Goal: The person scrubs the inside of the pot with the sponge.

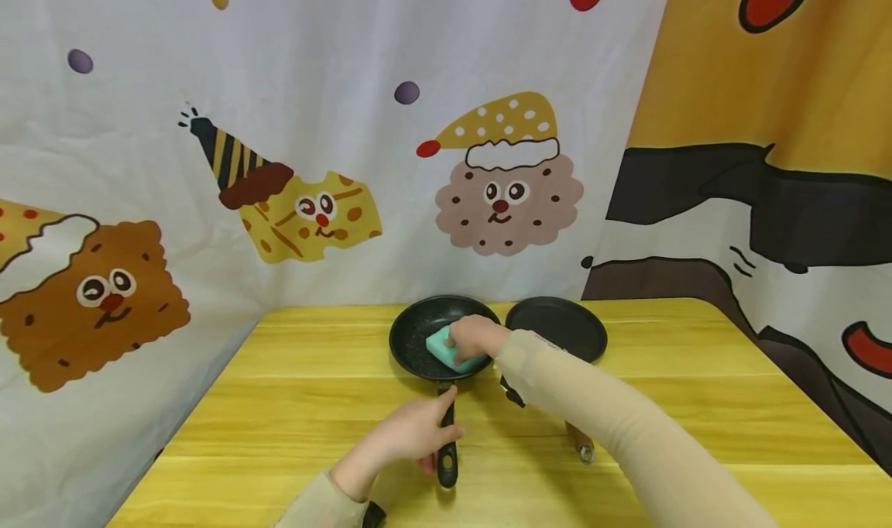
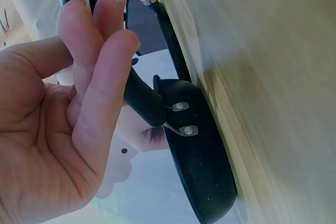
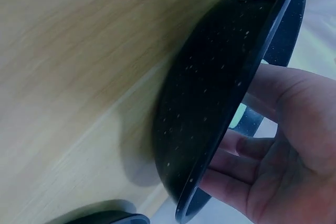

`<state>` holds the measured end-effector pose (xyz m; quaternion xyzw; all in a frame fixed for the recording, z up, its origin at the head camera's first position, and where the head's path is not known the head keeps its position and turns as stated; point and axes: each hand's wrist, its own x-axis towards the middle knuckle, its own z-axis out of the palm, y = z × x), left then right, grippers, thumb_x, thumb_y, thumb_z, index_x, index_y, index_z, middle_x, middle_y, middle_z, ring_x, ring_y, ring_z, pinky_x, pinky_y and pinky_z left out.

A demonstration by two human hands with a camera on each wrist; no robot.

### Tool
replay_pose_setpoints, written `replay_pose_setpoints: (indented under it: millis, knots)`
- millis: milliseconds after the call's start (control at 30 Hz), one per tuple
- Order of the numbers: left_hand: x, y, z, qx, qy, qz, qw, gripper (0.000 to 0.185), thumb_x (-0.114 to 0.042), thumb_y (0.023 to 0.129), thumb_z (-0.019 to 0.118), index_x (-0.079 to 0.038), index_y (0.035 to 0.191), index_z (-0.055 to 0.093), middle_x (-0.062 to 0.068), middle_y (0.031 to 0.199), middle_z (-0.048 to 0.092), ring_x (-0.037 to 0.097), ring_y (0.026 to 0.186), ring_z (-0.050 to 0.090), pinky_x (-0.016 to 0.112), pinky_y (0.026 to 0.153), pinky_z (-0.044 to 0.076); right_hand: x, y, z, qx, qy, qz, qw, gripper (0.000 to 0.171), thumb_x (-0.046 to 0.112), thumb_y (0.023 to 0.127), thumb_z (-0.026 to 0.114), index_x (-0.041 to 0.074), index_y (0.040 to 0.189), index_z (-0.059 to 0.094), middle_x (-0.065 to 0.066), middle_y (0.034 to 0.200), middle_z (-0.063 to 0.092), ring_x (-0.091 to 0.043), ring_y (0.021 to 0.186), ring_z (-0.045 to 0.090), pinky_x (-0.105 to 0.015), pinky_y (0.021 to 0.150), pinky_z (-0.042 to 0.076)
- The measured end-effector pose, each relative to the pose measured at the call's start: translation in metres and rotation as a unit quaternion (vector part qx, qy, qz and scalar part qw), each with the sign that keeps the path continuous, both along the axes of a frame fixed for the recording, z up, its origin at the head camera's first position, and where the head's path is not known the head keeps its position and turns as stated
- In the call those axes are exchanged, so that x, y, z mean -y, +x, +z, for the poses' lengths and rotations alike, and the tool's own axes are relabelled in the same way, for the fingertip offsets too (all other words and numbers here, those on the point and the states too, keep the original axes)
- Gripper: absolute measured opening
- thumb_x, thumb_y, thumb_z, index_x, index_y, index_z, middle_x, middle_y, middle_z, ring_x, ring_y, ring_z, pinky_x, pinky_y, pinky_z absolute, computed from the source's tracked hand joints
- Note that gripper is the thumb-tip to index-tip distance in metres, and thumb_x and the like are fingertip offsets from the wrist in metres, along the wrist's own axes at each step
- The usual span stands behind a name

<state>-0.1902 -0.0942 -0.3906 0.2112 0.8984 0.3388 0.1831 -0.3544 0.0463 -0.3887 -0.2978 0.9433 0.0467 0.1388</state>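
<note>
A black speckled frying pan (image 1: 409, 341) stands near the back of the table. My left hand (image 1: 407, 431) grips its black handle (image 1: 447, 470) from the left; the left wrist view shows several fingers curled beneath the handle (image 2: 143, 97). Inside the pan, my right hand (image 1: 476, 336) holds a mint-green sponge (image 1: 439, 346) against the inner surface. From the right wrist, the fingers of that hand (image 3: 294, 129) reach over the pan's rim, which hides their tips and most of the sponge (image 3: 238, 116).
A flat black pan (image 1: 557, 325) lies right of the frying pan, its wooden handle (image 1: 580, 438) pointing forward, partly behind my right sleeve (image 1: 613, 412). The yellow wood table (image 1: 293, 404) ends at a printed curtain (image 1: 334, 110).
</note>
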Motion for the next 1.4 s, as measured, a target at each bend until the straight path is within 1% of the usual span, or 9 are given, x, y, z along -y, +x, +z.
replay_pose_setpoints:
  millis: [167,433,567,700,900,1000,1100,1233,1400]
  knots:
    - [0.001,0.002,0.001,0.001,-0.005,-0.006,1.0000,0.070,-0.027,0.099,0.059,0.005,0.151,0.025,0.001,0.049,0.060,0.018,0.041,0.061,0.021,0.060,0.051,0.007,0.001,0.000,0.003,0.000,-0.005,1.000,0.049,0.033,0.087,0.074,0.022,0.133,0.062,0.004,0.133,0.059,-0.018,0.120,0.056,-0.033,0.096,0.047]
    - [0.002,0.004,-0.001,-0.003,-0.001,-0.006,1.0000,0.071,-0.028,0.098,0.059,0.006,0.150,0.025,0.000,0.048,0.059,0.017,0.040,0.061,0.021,0.060,0.051,0.014,-0.001,-0.004,-0.004,-0.025,-0.022,0.999,0.048,0.036,0.085,0.076,0.025,0.130,0.064,0.004,0.131,0.060,-0.020,0.118,0.057,-0.035,0.094,0.048]
    - [0.002,0.003,0.001,-0.003,-0.002,-0.001,1.0000,0.071,-0.027,0.098,0.060,0.005,0.151,0.024,0.000,0.049,0.059,0.017,0.040,0.060,0.021,0.060,0.051,0.015,-0.003,0.001,-0.002,-0.036,-0.030,0.999,0.048,0.035,0.085,0.076,0.025,0.130,0.064,0.004,0.133,0.059,-0.021,0.120,0.056,-0.036,0.096,0.047]
    - [0.002,-0.001,0.004,-0.010,-0.006,-0.004,0.9999,0.071,-0.027,0.098,0.059,0.005,0.151,0.024,0.000,0.048,0.059,0.019,0.041,0.062,0.021,0.062,0.051,0.015,-0.009,0.005,-0.001,-0.042,-0.035,0.999,0.048,0.036,0.086,0.075,0.025,0.131,0.064,0.002,0.135,0.057,-0.022,0.122,0.054,-0.038,0.099,0.045]
    - [0.001,-0.003,0.005,-0.008,-0.010,-0.004,0.9999,0.071,-0.028,0.098,0.059,0.005,0.151,0.024,0.000,0.048,0.060,0.021,0.043,0.063,0.022,0.059,0.051,0.009,-0.015,0.006,0.017,-0.060,-0.030,0.998,0.047,0.038,0.086,0.074,0.027,0.130,0.064,0.000,0.139,0.054,-0.023,0.124,0.052,-0.040,0.098,0.045]
    - [0.000,-0.003,0.003,-0.004,-0.008,-0.006,0.9999,0.071,-0.029,0.099,0.059,0.004,0.151,0.024,0.000,0.049,0.060,0.021,0.044,0.063,0.022,0.060,0.051,0.005,-0.018,0.006,0.021,-0.067,-0.030,0.997,0.045,0.039,0.085,0.075,0.028,0.128,0.066,-0.001,0.139,0.054,-0.023,0.124,0.052,-0.038,0.098,0.046]
    - [0.000,-0.003,0.002,0.000,-0.003,-0.004,1.0000,0.071,-0.029,0.099,0.059,0.003,0.152,0.024,0.001,0.050,0.061,0.022,0.045,0.064,0.023,0.058,0.052,0.003,-0.021,0.009,0.023,-0.074,-0.024,0.997,0.044,0.039,0.084,0.075,0.028,0.125,0.068,-0.002,0.139,0.054,-0.023,0.124,0.052,-0.037,0.097,0.046]
    - [0.000,-0.002,0.001,0.005,0.004,0.001,1.0000,0.071,-0.027,0.098,0.059,0.004,0.152,0.023,0.001,0.050,0.061,0.023,0.044,0.064,0.027,0.051,0.052,0.002,-0.024,0.015,0.028,-0.089,-0.018,0.995,0.043,0.038,0.084,0.075,0.027,0.124,0.069,-0.003,0.139,0.054,-0.023,0.122,0.053,-0.035,0.095,0.048]
    - [0.000,-0.002,0.000,0.010,0.004,0.001,0.9999,0.071,-0.028,0.098,0.059,0.003,0.151,0.024,0.001,0.050,0.061,0.022,0.044,0.063,0.027,0.051,0.052,-0.002,-0.027,0.028,0.045,-0.114,-0.022,0.992,0.041,0.033,0.085,0.074,0.025,0.125,0.068,-0.004,0.138,0.054,-0.023,0.120,0.054,-0.034,0.090,0.050]
